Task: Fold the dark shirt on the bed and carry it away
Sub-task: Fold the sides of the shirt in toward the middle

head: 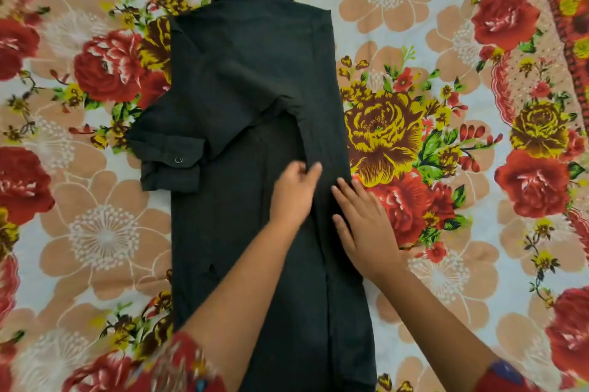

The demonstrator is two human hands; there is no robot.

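Both hands, left and right, rest on the dark shirt.

The dark shirt runs off the bottom edge, so its hem is cut off. Near the shirt's middle, the left hand is motion-blurred, and whether its fingers pinch cloth cannot be told. Both forearms cover parts of the shirt's lower half. Below the shirt's left side, the patterned sleeve is blurred and cropped.
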